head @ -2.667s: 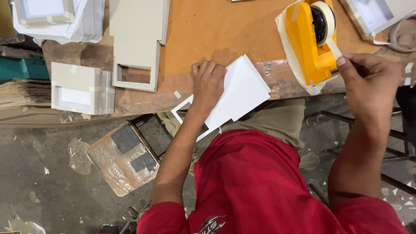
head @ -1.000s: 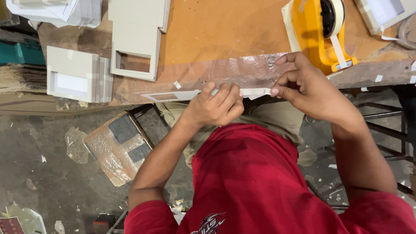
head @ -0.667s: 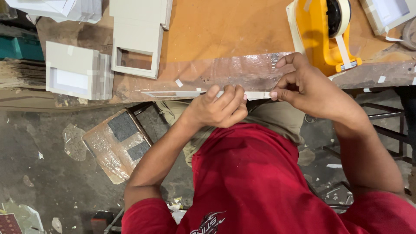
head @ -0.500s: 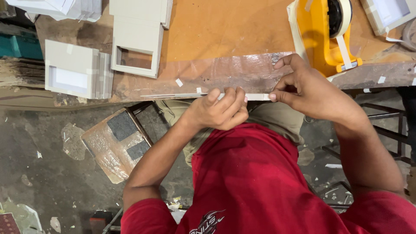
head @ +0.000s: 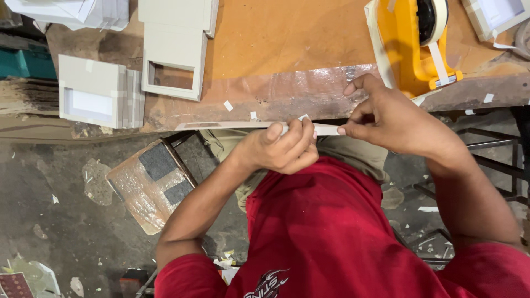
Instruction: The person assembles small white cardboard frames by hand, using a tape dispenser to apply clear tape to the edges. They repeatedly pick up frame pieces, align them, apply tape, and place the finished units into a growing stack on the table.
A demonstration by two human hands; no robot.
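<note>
L hand [head: 281, 149] curled shut round thin white card panel [head: 232, 125], held edge-on; R hand [head: 395, 118] fingertips pinch its end.

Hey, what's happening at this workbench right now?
A person in a red shirt holds a flat white card piece edge-on along the front of the wooden bench. The left hand grips its middle, and the right hand pinches its end. A yellow tape dispenser stands just behind the right hand, and window-cut card pieces lie further left.
</note>
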